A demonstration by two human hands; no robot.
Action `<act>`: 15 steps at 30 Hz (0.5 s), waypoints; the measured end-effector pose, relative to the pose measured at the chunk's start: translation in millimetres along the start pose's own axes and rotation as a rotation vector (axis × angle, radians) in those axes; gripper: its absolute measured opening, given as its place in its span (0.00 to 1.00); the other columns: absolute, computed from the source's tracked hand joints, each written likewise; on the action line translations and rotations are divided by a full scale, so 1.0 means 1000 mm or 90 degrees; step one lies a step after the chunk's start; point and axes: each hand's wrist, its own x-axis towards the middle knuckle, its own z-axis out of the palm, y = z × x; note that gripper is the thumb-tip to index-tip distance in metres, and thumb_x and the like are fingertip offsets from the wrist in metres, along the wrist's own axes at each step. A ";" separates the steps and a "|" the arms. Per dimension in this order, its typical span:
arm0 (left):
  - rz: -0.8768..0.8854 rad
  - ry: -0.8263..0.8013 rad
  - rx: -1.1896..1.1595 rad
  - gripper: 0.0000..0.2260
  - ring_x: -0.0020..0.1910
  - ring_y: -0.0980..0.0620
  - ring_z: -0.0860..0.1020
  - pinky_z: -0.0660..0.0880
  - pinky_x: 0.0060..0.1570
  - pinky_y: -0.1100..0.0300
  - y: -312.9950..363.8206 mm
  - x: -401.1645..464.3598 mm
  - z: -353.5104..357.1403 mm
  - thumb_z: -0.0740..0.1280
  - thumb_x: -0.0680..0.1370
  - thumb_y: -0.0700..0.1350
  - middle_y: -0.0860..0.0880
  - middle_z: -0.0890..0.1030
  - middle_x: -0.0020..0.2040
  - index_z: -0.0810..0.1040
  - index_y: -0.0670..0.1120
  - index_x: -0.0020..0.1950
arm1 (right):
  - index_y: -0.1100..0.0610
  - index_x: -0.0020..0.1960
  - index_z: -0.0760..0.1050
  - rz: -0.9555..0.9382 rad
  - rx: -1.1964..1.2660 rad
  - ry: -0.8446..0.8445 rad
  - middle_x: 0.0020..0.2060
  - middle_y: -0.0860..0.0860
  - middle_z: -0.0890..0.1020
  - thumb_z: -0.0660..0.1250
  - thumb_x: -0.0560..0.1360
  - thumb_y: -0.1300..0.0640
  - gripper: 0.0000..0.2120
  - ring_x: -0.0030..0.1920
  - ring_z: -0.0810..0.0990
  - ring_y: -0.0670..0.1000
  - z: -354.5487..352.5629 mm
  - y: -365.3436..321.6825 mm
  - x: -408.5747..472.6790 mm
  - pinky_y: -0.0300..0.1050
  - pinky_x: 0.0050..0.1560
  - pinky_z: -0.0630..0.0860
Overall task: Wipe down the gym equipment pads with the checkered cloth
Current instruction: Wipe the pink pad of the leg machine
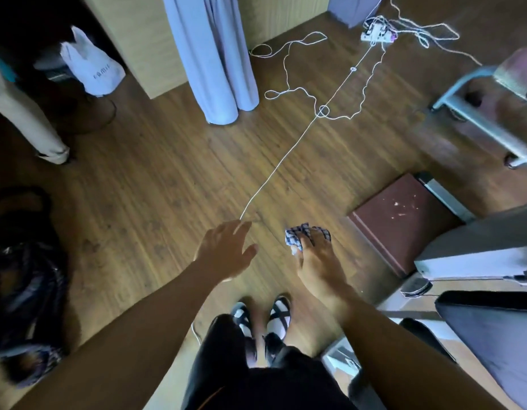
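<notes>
Bunched up in the right hand (317, 261) is the checkered cloth (303, 235), with the fingers curled round it, out in the air over the wood floor (155, 184). Beside it, at 9 o'clock, the left hand (226, 250) holds nothing and its fingers are spread wide. Down at 6 o'clock are 2 feet in black and white shoes (260, 318). A dark pad (493, 335) sits close at 4 o'clock, and a dark red pad (404, 214) lies at 2 o'clock. The cloth touches neither pad, so the wiping looks not started on these 2. Far off at 12 o'clock, a white cord (297, 143) runs to a power strip (377, 32).
</notes>
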 end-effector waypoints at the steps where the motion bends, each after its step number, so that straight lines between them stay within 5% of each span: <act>1: 0.005 0.011 -0.005 0.27 0.76 0.48 0.60 0.56 0.73 0.51 0.002 0.010 -0.005 0.55 0.81 0.62 0.51 0.61 0.78 0.58 0.54 0.78 | 0.61 0.63 0.77 -0.003 0.000 -0.003 0.59 0.61 0.78 0.53 0.77 0.53 0.22 0.61 0.74 0.62 -0.003 0.001 0.011 0.59 0.63 0.72; 7: 0.038 0.031 0.002 0.27 0.76 0.49 0.59 0.54 0.73 0.53 -0.004 0.077 -0.037 0.53 0.82 0.61 0.51 0.60 0.78 0.57 0.53 0.79 | 0.61 0.64 0.76 0.030 -0.011 -0.003 0.60 0.61 0.78 0.52 0.76 0.54 0.23 0.63 0.73 0.62 -0.015 -0.001 0.080 0.60 0.64 0.72; 11: 0.072 0.019 -0.006 0.42 0.77 0.47 0.58 0.54 0.73 0.52 -0.021 0.127 -0.068 0.36 0.69 0.69 0.50 0.60 0.79 0.57 0.53 0.79 | 0.64 0.62 0.76 0.065 0.002 0.021 0.58 0.64 0.78 0.53 0.75 0.55 0.23 0.61 0.72 0.64 -0.024 -0.006 0.132 0.65 0.62 0.74; 15: 0.116 0.040 0.012 0.43 0.76 0.47 0.61 0.58 0.72 0.51 -0.039 0.191 -0.114 0.36 0.68 0.68 0.48 0.62 0.78 0.59 0.52 0.79 | 0.65 0.67 0.73 0.113 0.009 0.008 0.64 0.66 0.75 0.49 0.77 0.50 0.28 0.66 0.71 0.67 -0.035 -0.009 0.205 0.66 0.68 0.67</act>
